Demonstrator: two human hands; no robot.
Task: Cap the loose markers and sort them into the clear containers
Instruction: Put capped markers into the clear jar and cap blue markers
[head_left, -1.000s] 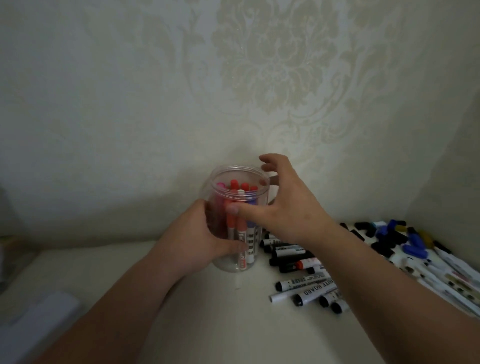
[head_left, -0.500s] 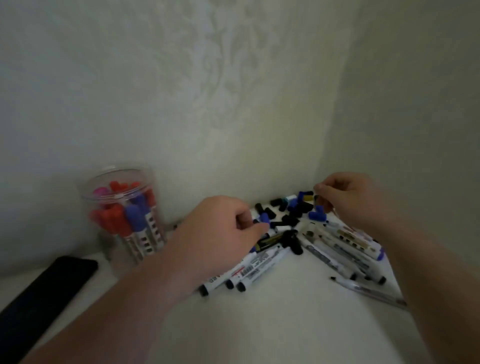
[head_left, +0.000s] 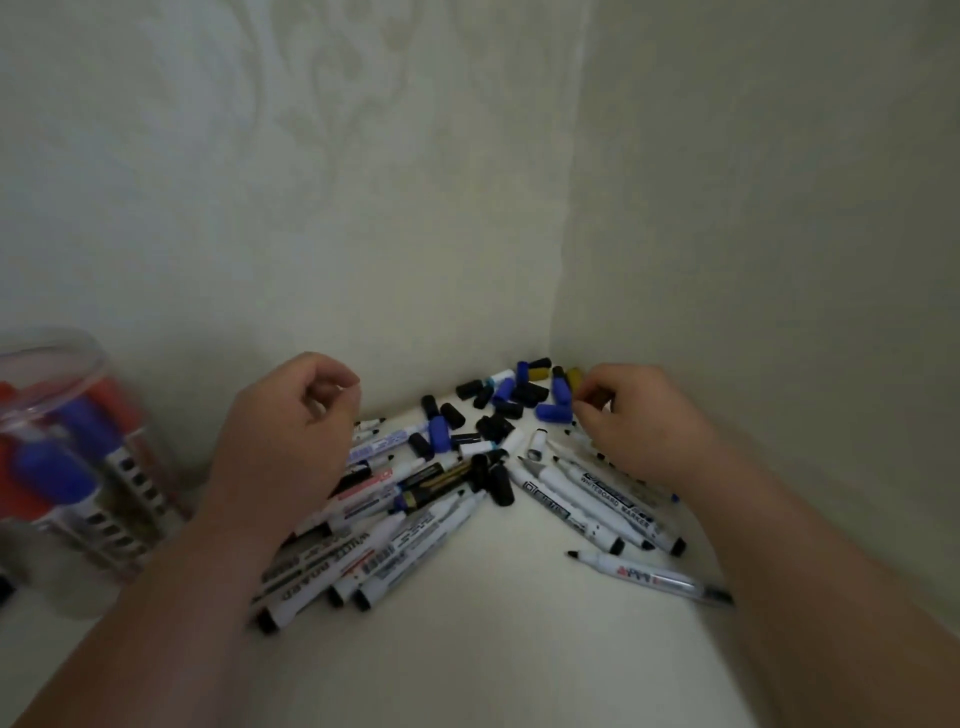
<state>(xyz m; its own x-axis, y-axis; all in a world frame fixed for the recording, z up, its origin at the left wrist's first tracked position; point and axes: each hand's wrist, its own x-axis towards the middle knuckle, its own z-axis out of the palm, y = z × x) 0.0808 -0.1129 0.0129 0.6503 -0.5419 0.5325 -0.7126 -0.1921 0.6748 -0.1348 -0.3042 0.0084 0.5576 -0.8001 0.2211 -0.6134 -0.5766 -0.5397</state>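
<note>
Uncapped white markers (head_left: 395, 525) lie in a heap in the corner of the table, with more markers (head_left: 587, 493) fanned out to the right. Behind them sit several loose black and blue caps (head_left: 498, 410). A clear container (head_left: 67, 467) holding red- and blue-capped markers stands at the far left. My left hand (head_left: 291, 441) hovers over the left heap with its fingers curled and nothing visible in it. My right hand (head_left: 639, 415) is at the right end of the caps. Its curled fingertips are beside a blue cap (head_left: 553, 413), and whether they pinch one is hidden.
Two walls meet right behind the caps and close the corner off. One marker (head_left: 649, 574) lies apart near my right forearm. Bare white tabletop (head_left: 493, 649) spreads in front between my arms. A dark object (head_left: 4, 587) shows at the left edge.
Both hands left the container and moved right to the marker pile as my view swung that way. In the last half second the left hand rose a little; the right stayed at the caps.
</note>
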